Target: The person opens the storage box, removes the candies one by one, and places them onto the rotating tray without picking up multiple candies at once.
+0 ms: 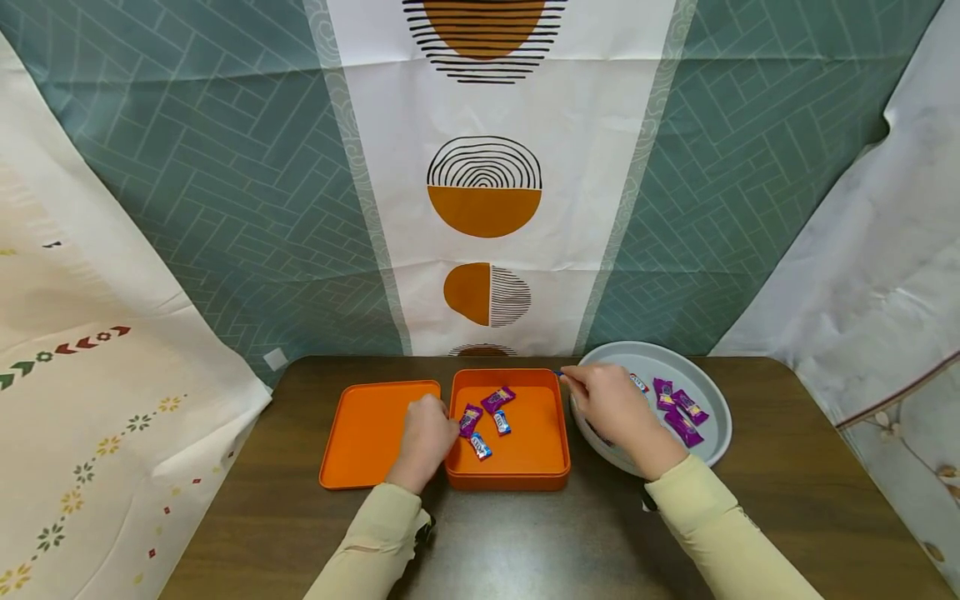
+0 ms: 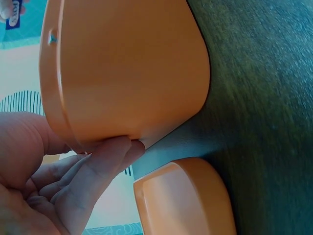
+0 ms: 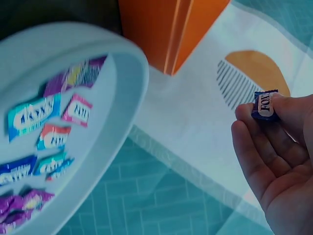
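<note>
My left hand pinches the left wall of an orange box, with fingertips on the outer side and the thumb at the rim, as the left wrist view shows. Two purple-wrapped candies and two light-blue ones lie in the left half of the box. Between thumb and fingertips, my right hand holds a small dark-blue wrapped candy lettered FOX'S. In the head view that candy appears by the box's upper right corner, while the hand overlaps the left part of a round grey tray.
Several candies in purple, light-blue and pink wrappers lie in the tray. An orange lid rests left of the box. All stand on a dark wooden table, with a patterned cloth behind.
</note>
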Motion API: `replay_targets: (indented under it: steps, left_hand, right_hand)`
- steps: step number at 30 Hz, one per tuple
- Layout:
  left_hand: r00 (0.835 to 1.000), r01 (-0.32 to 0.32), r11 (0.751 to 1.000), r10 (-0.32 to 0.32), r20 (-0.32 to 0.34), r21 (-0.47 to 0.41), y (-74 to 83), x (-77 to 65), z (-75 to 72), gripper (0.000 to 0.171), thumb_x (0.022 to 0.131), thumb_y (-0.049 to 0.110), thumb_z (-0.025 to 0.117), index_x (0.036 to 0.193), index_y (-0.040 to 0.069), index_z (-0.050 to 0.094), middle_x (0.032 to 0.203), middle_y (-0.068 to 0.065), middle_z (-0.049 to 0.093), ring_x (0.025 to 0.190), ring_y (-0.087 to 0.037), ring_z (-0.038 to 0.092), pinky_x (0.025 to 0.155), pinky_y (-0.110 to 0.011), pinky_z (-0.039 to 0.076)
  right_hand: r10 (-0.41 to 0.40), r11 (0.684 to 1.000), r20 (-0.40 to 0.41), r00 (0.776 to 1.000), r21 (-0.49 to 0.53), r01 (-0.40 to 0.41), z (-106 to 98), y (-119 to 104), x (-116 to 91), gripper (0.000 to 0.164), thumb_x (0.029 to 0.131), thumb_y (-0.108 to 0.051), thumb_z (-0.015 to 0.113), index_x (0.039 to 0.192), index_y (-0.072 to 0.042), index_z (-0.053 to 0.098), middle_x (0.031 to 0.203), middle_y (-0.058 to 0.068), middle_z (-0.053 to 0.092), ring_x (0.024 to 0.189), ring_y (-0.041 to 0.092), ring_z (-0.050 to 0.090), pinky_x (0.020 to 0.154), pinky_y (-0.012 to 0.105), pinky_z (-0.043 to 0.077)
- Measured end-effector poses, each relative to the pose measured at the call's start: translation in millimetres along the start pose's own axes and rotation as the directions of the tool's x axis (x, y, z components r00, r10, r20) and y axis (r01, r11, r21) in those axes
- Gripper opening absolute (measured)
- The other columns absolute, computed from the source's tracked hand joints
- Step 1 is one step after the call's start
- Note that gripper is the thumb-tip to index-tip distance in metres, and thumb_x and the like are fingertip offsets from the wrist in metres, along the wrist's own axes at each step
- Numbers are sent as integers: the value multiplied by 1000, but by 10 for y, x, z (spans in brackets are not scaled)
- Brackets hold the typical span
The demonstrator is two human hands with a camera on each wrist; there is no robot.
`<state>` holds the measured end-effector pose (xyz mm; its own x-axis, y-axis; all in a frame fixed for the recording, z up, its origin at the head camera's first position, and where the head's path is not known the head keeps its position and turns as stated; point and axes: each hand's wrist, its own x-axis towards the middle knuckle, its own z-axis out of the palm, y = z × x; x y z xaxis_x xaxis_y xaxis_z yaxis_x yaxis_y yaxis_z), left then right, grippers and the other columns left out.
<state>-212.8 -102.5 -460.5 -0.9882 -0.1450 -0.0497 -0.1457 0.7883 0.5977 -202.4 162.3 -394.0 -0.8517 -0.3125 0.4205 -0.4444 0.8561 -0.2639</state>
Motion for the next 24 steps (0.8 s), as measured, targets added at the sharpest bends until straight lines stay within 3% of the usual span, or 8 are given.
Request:
replay_targets:
  steps: [8,13,18,22,24]
  left_hand:
    - [1000,8,1000,-8,1,8,4,0,-5,16,77,11,72,63,4,68,47,-4,54,38,-16,50,36,-19,41]
    - [1000,15,1000,-15,9,1,-4,-15,0,11,78,12,72,72,3,71,51,-4,57,41,-15,52,40,-18,45]
    - [1000,-5,1000,5,-13,24,-8,-9,12,22,76,12,72,57,7,64,45,-3,49,37,-16,47,35,-18,38]
    - [1000,-10,1000,10,-24,28,-4,2,22,29,76,11,71,50,9,59,43,-2,43,35,-17,44,34,-18,34]
    - [1000,-11,1000,12,-26,23,-3,7,23,29,76,11,72,51,9,59,42,-2,42,35,-18,44,34,-19,34]
  right_hand:
    - [-2,1000,-82,997,-4,2,-229,168,-59,13,88,-23,65,89,-12,72,63,-5,60,54,8,53,53,22,52]
    - [31,999,-99,995,-24,-34,-341,318,-140,10,88,-23,65,84,-15,69,55,-7,47,49,6,43,47,18,41]
    - [59,996,-115,992,-54,-66,-396,501,-239,9,86,-21,66,87,-14,71,60,-6,55,52,7,45,47,21,39]
    - [114,992,-60,992,-53,-117,-434,635,-325,13,86,-19,66,92,-10,73,70,0,66,54,9,49,47,22,39]
    - [152,987,-16,988,-58,-153,-457,683,-365,16,85,-19,66,95,-8,74,78,5,71,60,13,57,50,27,47]
